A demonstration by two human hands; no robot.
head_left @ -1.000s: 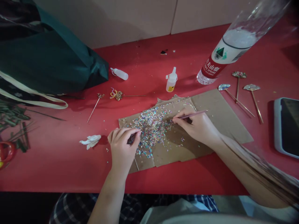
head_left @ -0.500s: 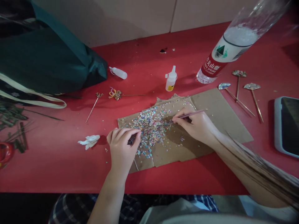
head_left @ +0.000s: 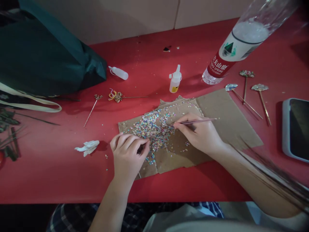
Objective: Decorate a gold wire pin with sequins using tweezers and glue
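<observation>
A spread of small shiny multicoloured flakes [head_left: 154, 124] covers the left part of a flat brown cardboard sheet [head_left: 224, 112]. My left hand [head_left: 127, 154] is at the lower left edge of the flakes, its thumb and fingertips pinched together. Something dark shows inside its curled fingers, too hidden to name. My right hand [head_left: 200, 133] grips a slim pinkish stick-shaped tool [head_left: 200, 121] like a pencil. The tool lies slanted, its thin tip low among the flakes near their right side.
Behind the cardboard stand a small glue bottle [head_left: 175, 80] and a tall water bottle [head_left: 223, 58]. Another small bottle [head_left: 119, 73] lies near a dark green bag [head_left: 60, 58]. Decorated hairpin-like sticks [head_left: 265, 104], crumpled tissue [head_left: 88, 148] and a phone [head_left: 298, 129] rest on the red table [head_left: 60, 174].
The view has shifted slightly. My left hand has moved a little right over the flakes, and my right hand has moved slightly left with the tool, now held flatter.
</observation>
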